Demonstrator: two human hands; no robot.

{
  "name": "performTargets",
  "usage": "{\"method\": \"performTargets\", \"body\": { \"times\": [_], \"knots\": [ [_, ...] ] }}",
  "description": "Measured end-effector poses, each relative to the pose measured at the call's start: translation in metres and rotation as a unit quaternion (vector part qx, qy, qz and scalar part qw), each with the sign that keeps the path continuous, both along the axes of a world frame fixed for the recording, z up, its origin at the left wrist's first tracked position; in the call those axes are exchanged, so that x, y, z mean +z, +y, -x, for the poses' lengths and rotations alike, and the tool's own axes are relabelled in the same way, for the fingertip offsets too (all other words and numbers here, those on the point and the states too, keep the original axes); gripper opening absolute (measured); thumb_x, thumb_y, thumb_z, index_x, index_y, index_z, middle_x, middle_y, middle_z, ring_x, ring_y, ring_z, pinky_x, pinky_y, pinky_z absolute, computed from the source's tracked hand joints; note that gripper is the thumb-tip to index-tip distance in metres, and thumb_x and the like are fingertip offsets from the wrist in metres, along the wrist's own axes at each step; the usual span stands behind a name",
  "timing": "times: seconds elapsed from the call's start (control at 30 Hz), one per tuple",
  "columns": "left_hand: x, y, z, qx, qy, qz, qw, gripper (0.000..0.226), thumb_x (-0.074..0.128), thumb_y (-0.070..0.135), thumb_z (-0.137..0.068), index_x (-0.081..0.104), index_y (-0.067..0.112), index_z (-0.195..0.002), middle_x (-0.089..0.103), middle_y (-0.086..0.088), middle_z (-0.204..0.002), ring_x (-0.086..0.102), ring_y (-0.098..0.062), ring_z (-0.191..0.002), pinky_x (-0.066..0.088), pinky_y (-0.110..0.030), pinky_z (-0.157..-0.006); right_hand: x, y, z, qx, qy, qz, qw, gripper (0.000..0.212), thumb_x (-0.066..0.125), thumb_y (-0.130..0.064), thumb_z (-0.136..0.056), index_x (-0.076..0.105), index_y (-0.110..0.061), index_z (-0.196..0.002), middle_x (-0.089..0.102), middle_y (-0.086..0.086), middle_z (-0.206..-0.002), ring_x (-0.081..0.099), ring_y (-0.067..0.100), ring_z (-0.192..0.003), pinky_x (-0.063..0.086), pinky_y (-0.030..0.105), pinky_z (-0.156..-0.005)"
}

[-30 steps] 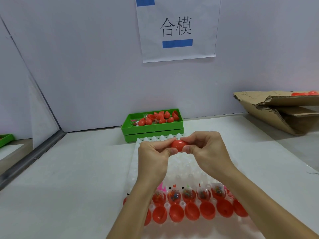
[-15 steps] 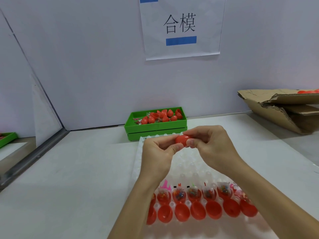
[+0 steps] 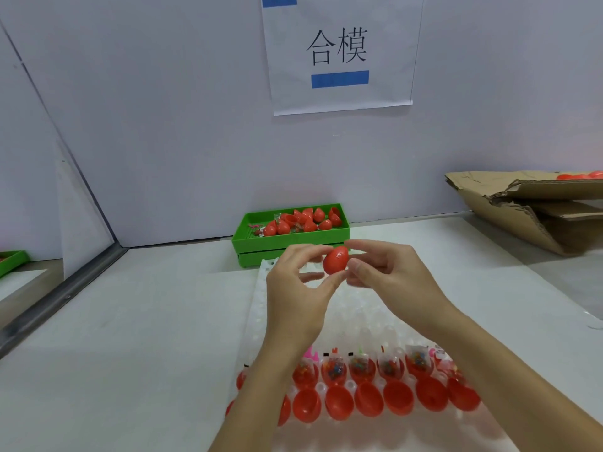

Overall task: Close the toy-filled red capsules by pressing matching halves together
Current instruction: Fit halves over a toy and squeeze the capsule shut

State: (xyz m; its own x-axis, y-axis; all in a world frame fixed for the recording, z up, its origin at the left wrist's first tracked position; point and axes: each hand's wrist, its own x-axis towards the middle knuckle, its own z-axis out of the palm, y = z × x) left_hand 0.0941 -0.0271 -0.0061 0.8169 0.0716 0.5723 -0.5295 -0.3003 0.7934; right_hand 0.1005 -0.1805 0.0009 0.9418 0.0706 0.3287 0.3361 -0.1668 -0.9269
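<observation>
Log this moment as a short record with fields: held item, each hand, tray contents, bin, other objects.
held item: closed red capsule, raised above the white tray
left hand: pinches the capsule between thumb and forefinger
right hand: fingertips at the capsule's right side; grip unclear
tray contents: a row of toy-filled red halves and, nearer the camera, a row of empty red halves
bin: green bin at the wall, holding red capsules
other objects: cardboard box at right; paper sign on wall

Red capsule (image 3: 335,260), green tray (image 3: 290,244), brown cardboard box (image 3: 535,216).
</observation>
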Motion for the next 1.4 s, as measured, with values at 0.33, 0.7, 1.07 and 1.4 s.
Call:
{"method": "performTargets", "body": {
  "times": [0.33,0.7,1.07,1.4],
  "knots": [
    [0.000,0.000,0.000,-0.011,-0.028,-0.087,0.996,0.048,0.083,0.012,-0.078,0.065,0.024,-0.121,0.064,0.015,-0.112,0.060,-0.001,-0.104,0.055,-0.019,-0.078,0.000,0.003,0.006,0.050,-0.022,0.023,0.998,0.041,0.059,0.002,-0.096,0.069,-0.036,-0.110,0.078,-0.009,-0.098,0.073,0.012,-0.095,0.061,0.033,-0.083],
    [0.003,0.003,0.005,-0.022,-0.050,-0.066,0.996,0.034,0.086,0.018,-0.074,0.070,0.031,-0.100,0.073,0.020,-0.085,0.070,0.001,-0.083,0.055,-0.013,-0.077,0.001,0.005,0.009,0.065,-0.029,-0.039,0.997,0.037,0.064,0.007,-0.091,0.072,-0.024,-0.109,0.079,-0.005,-0.097,0.075,0.011,-0.094,0.058,0.019,-0.078],
    [0.007,0.000,0.008,-0.017,-0.005,-0.016,1.000,0.041,0.086,0.025,-0.075,0.067,0.044,-0.106,0.071,0.024,-0.093,0.068,-0.002,-0.088,0.055,-0.016,-0.073,-0.005,0.006,0.005,0.079,0.022,-0.100,0.992,0.026,0.058,-0.008,-0.099,0.070,-0.023,-0.116,0.078,0.006,-0.098,0.074,0.020,-0.094,0.060,0.029,-0.079],
    [0.015,0.007,0.004,-0.222,0.171,0.355,0.892,0.028,0.049,0.006,-0.098,0.063,0.015,-0.121,0.072,-0.012,-0.105,0.072,-0.025,-0.093,0.058,-0.030,-0.074,-0.004,0.002,0.002,0.046,0.067,-0.148,0.986,0.025,0.050,-0.012,-0.103,0.068,-0.012,-0.121,0.076,0.013,-0.100,0.073,0.027,-0.094,0.056,0.031,-0.076]
  ]
}}
